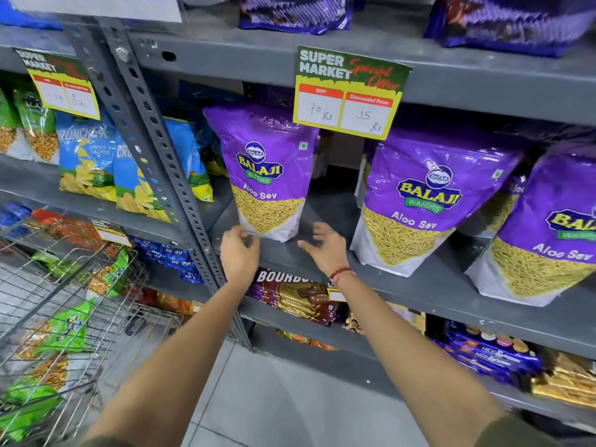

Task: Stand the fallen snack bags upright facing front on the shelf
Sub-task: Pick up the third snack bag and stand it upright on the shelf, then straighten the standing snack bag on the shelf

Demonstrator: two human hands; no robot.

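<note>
A purple Balaji Aloo Sev bag (pixel 263 171) stands upright on the grey shelf (pixel 322 253), front label toward me. My left hand (pixel 239 251) touches its lower left corner with the fingers curled at the bottom edge. My right hand (pixel 324 245) hovers just right of the bag's base, fingers spread, holding nothing. Two more purple Aloo Sev bags (pixel 425 201) (pixel 548 233) stand upright to the right on the same shelf, with other bags partly hidden behind them.
A price card (pixel 350 93) hangs from the shelf above. A perforated grey upright post (pixel 154 150) stands left of the bag, with blue chip bags (pixel 87 156) beyond it. A wire trolley (pixel 64 317) with green snack bags is at lower left. Biscuit packs (pixel 296 295) fill the lower shelf.
</note>
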